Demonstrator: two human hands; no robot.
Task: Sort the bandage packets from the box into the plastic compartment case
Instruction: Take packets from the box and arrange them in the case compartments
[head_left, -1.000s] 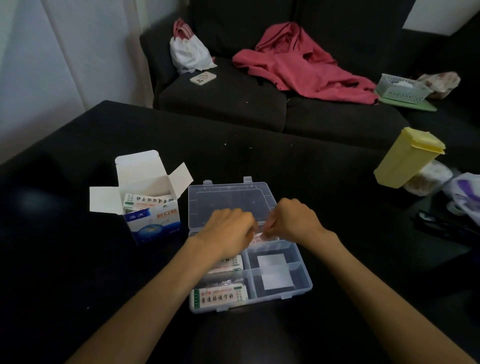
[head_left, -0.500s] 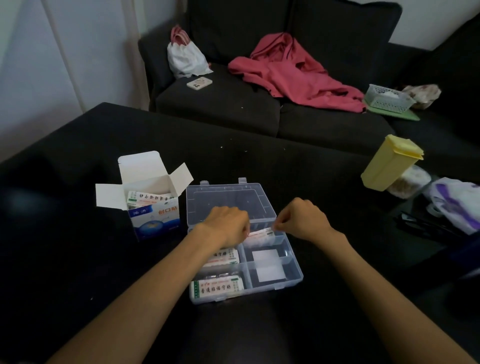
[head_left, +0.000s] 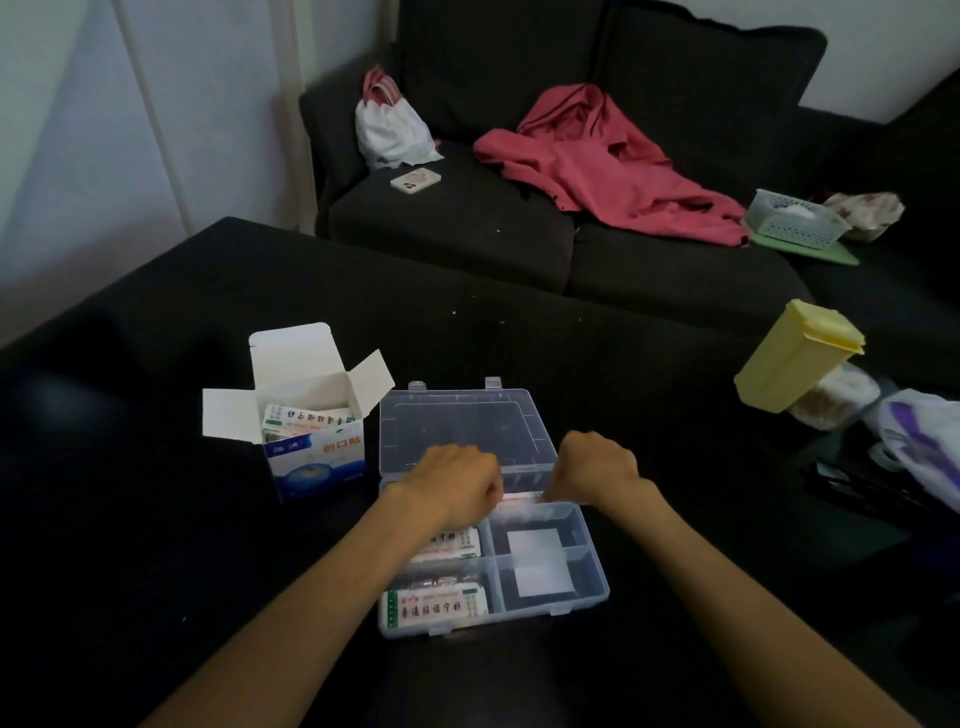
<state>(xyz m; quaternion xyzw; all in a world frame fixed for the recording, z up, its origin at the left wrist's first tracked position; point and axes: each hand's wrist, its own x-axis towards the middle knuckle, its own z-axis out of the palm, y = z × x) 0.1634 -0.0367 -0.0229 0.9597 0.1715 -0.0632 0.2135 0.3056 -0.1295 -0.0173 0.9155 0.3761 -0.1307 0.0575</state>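
both hands, left hand (head_left: 457, 486) and right hand (head_left: 597, 470), are pinching one bandage packet (head_left: 519, 500) over the compartment case (head_left: 592, 561), knuckles hiding most of it.

I see the hands have spread since a second ago: then knuckles nearly met over the case's (head_left: 589, 558) back row, now left hand (head_left: 457, 480) and right hand (head_left: 597, 467) sit apart, each pinching one end of a packet (head_left: 519, 500) stretched between them at the top right compartment. Head camera also drifted: more sofa back in view, scene shifted slightly left.
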